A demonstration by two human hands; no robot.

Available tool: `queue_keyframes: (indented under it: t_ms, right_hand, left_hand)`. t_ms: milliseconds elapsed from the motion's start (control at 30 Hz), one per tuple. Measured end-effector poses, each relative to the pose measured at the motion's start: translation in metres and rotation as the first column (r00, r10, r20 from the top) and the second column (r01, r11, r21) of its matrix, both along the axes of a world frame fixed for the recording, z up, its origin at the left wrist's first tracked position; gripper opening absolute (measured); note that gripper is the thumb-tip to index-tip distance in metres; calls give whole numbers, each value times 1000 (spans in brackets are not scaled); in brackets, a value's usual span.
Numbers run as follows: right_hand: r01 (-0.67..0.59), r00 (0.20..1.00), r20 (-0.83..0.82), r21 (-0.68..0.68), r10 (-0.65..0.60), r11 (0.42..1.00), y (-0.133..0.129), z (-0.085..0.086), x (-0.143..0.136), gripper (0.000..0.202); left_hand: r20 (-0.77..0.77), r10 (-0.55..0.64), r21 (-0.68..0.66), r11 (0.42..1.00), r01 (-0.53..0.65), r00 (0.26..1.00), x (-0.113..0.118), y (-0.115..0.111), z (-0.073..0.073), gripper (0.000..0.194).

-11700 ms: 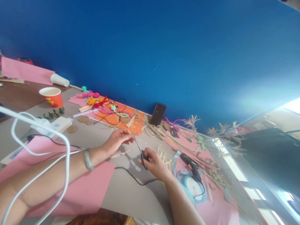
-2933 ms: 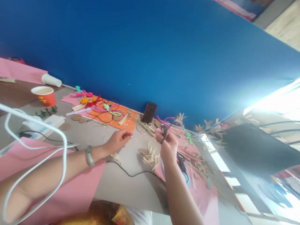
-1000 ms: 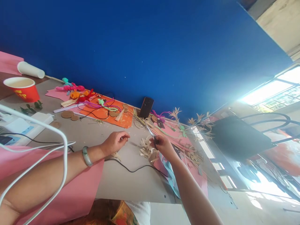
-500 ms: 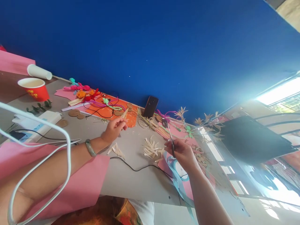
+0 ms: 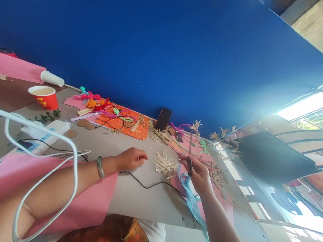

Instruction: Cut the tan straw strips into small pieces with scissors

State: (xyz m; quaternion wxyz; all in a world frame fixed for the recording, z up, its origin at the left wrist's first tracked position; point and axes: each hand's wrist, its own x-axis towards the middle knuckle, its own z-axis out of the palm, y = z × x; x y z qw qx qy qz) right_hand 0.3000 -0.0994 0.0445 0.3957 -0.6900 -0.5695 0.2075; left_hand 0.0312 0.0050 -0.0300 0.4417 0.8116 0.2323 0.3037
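Observation:
My left hand, with a green bangle on its wrist, is over the grey table left of a pile of curled beige strips. Its fingers are curled together, and nothing shows in them. Dark-handled scissors are in my right hand, blades pointing up and away. Light blue ribbon lies just below that hand. A beige strip rests on the orange paper at the back.
Along the blue wall are yarn figures, a phone and dried plants. A red cup, a power strip and a looping white cable are at left. A black cord crosses the table.
My left hand has left the beige strip on the orange paper and come back nearer, over the spot of some small beige pieces. The scissors in my right hand have tilted rightward. The view has shifted slightly.

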Motion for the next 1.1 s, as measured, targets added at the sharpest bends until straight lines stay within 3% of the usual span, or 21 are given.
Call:
queue_keyframes:
  t_ms: [67, 167, 433, 600, 733, 900, 1100]
  right_hand:
    - [-42, 998, 50, -11, 43, 999, 4, -4, 1, 18]
    - [-83, 987, 133, -65, 91, 994, 10, -11, 3, 14]
    - [-105, 991, 76, -112, 113, 988, 26, -30, -2, 21]
    - [-252, 948, 167, -119, 270, 960, 47, -40, -27, 26]
    - [-379, 888, 220, -142, 403, 914, 68, -50, -49, 34]
    - [-555, 792, 228, -116, 566, 824, 82, -55, -70, 37]
    - [-688, 681, 260, -93, 684, 720, 62, -55, -87, 31]
  left_hand:
    - [-48, -30, 91, 995, 34, 998, 0, -2, -1, 22]
    - [-82, -55, 79, 995, 62, 995, 0, -2, -3, 22]
    - [-5, -50, -149, 988, 48, 999, 2, 5, -10, 19]
    - [107, 75, -417, 908, -23, 991, 6, 12, -15, 15]
    - [147, 171, -514, 854, -72, 974, 8, 16, -17, 16]
    - [181, 303, -496, 849, -179, 936, 10, 14, -18, 13]
    - [100, 382, -278, 897, -343, 919, 6, 19, -19, 16]
